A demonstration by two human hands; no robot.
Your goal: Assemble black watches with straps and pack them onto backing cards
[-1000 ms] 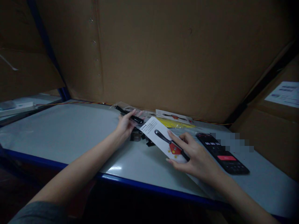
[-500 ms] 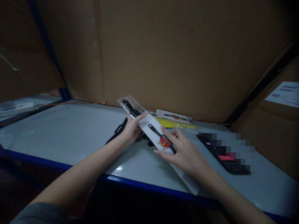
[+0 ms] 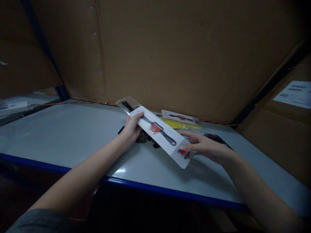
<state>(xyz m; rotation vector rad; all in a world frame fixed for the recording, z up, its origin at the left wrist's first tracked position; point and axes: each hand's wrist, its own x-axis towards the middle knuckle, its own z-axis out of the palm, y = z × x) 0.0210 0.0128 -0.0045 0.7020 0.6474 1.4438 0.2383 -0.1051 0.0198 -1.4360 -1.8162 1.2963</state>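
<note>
Carded utensil [image 3: 159, 131] pinched by left hand [image 3: 132, 127] at 11 o'clock; I see right hand [image 3: 205, 145] just released, fingers [image 3: 194, 139] spread at 1 o'clock.

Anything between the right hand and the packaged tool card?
Nothing visible. The right hand is open, its fingertips right at the lower end of the white card, which the left hand holds up. The black plastic pieces lie below on the table, under the left hand, not in the way.
</note>
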